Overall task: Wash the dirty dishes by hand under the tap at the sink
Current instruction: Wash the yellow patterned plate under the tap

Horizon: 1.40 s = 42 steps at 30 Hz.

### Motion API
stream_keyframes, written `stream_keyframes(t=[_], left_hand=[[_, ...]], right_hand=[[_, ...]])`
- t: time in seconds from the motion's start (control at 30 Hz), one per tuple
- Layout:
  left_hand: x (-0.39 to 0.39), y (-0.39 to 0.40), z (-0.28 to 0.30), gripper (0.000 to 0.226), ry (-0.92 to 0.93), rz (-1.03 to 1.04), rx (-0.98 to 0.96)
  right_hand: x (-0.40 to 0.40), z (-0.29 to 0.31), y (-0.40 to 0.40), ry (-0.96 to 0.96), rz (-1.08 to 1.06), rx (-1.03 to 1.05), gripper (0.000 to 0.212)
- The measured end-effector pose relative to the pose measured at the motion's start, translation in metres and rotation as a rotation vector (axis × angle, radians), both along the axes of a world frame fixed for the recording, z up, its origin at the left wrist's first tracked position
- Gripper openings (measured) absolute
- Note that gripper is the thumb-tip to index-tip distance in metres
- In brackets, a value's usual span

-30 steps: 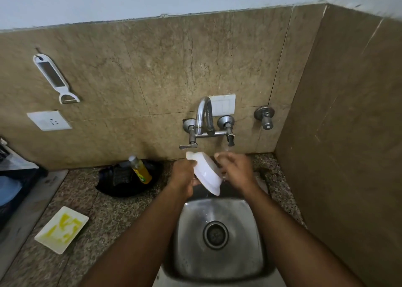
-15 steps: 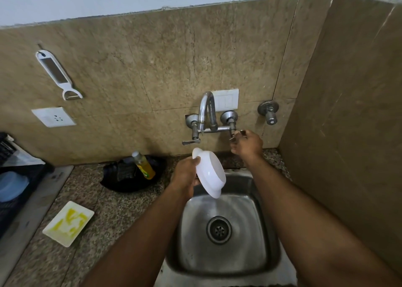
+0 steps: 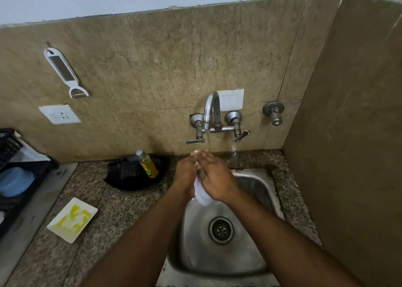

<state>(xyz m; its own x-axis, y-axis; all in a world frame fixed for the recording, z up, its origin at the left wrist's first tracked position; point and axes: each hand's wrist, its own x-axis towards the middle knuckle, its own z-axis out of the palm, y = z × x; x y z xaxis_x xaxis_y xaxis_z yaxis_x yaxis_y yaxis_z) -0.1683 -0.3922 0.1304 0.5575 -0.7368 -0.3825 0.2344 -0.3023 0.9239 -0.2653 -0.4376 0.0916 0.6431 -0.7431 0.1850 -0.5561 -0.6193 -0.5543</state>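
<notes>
Holding the white bowl (image 3: 201,194) clamped between both hands (image 3: 203,175) under the running tap (image 3: 210,110), you should grip its rim; wet, it looks slippery and breakable.

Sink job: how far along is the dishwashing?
Water runs from the tap. Both the left hand and right hand rub the white bowl under it. The yellow-smeared plate on the counter looks unwashed.

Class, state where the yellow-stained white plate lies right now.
In the head view, the stained plate lies flat on the granite counter, left of the sink, in front of the soap bottle.
</notes>
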Motion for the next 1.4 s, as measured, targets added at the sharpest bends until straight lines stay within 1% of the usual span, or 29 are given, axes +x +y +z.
stream_keyframes(t=[0.07,0.1,0.13,0.17,0.2,0.27,0.3,0.33,0.37,0.4,0.47,0.5,0.53,0.57,0.6,0.67,0.7,0.73,0.8,0.83,0.9,0.97,1.0,1.03,1.1,1.17,1.27,1.33,1.4], left_hand=[[-0.007,0.002,0.005,0.03,0.014,0.013,-0.01],[-0.011,0.003,0.007,0.028,0.023,0.022,-0.011],[-0.012,0.003,0.008,0.027,0.023,0.034,-0.018],[-0.011,0.001,0.006,0.028,0.024,0.05,-0.036],[-0.009,-0.002,0.007,0.029,0.021,0.067,-0.047],[-0.004,-0.006,0.012,0.031,0.062,0.095,-0.042],[0.0,-0.008,0.011,0.03,0.074,0.089,-0.036],[0.001,-0.009,0.012,0.03,0.082,0.064,-0.04],[0.001,-0.008,0.01,0.029,0.075,0.035,-0.046],[-0.001,-0.005,0.009,0.029,0.059,0.014,-0.041],[-0.009,0.0,0.007,0.029,0.029,0.002,-0.047],[-0.011,0.001,0.005,0.03,0.026,0.0,-0.06],[-0.012,0.001,0.003,0.03,0.03,-0.003,-0.071],[-0.01,0.0,0.001,0.031,0.024,0.004,-0.084],[-0.007,-0.002,0.003,0.031,0.022,0.024,-0.095],[-0.001,-0.007,0.008,0.029,0.049,0.049,-0.096],[0.002,-0.008,0.009,0.029,0.047,0.037,-0.112],[0.002,-0.008,0.009,0.03,0.035,0.023,-0.125],[-0.003,-0.004,0.01,0.03,0.016,0.023,-0.134],[-0.005,-0.002,0.007,0.029,0.026,0.039,-0.143],[-0.01,0.003,0.003,0.026,0.069,0.074,-0.158],[-0.012,0.009,-0.001,0.023,0.114,0.101,-0.169],[-0.011,0.013,-0.003,0.022,0.133,0.107,-0.17],[-0.01,0.016,-0.004,0.023,0.139,0.097,-0.171],[-0.004,0.017,-0.009,0.022,0.113,0.064,-0.164],[0.0,0.016,-0.003,0.025,0.066,0.021,-0.118],[0.002,0.011,0.017,0.037,0.029,-0.104,-0.049],[0.001,0.009,0.029,0.032,0.147,-0.165,-0.001],[0.003,0.006,0.036,0.032,0.256,-0.229,0.024]], right_hand=[[0.004,0.009,-0.015,-0.016,-0.196,0.231,0.069],[0.005,0.015,-0.024,-0.016,-0.274,0.319,0.062],[0.007,0.023,-0.029,-0.006,-0.315,0.345,0.053],[0.01,0.026,-0.031,0.009,-0.316,0.252,0.047],[0.014,0.026,-0.026,0.019,-0.305,0.099,0.042],[0.02,0.019,-0.003,0.039,-0.184,-0.14,0.046],[0.019,0.013,0.007,0.021,-0.119,-0.207,0.053],[0.016,0.009,0.01,-0.005,-0.09,-0.214,0.056],[0.014,0.005,0.008,-0.028,-0.124,-0.201,0.056],[0.013,0.004,0.001,-0.043,-0.198,-0.106,0.054],[0.013,0.011,-0.022,-0.031,-0.356,0.214,0.051],[0.015,0.015,-0.031,-0.014,-0.393,0.291,0.049],[0.016,0.019,-0.033,0.004,-0.407,0.271,0.049],[0.016,0.02,-0.03,0.019,-0.402,0.168,0.049],[0.016,0.019,-0.022,0.01,-0.372,0.015,0.05],[0.012,0.013,0.001,0.014,-0.215,-0.235,0.057],[0.013,0.007,0.007,-0.003,-0.138,-0.309,0.059],[0.014,0.002,0.01,-0.034,-0.108,-0.302,0.059],[0.019,0.002,0.002,-0.099,-0.201,-0.181,0.057],[0.022,0.005,-0.008,-0.124,-0.271,-0.074,0.057],[0.023,0.019,-0.026,-0.183,-0.388,0.232,0.053],[0.019,0.026,-0.038,-0.289,-0.438,0.603,0.053],[0.017,0.027,-0.038,-0.328,-0.469,0.718,0.058],[0.015,0.026,-0.036,-0.36,-0.497,0.765,0.063],[0.016,0.017,-0.028,-0.43,-0.534,0.723,0.061],[0.015,0.011,-0.019,-0.487,-0.497,0.641,0.058],[0.013,0.004,-0.013,-0.456,-0.364,0.546,0.069],[0.01,0.002,-0.015,-0.472,-0.328,0.521,0.07],[0.005,0.008,-0.019,-0.482,-0.281,0.454,0.065]])
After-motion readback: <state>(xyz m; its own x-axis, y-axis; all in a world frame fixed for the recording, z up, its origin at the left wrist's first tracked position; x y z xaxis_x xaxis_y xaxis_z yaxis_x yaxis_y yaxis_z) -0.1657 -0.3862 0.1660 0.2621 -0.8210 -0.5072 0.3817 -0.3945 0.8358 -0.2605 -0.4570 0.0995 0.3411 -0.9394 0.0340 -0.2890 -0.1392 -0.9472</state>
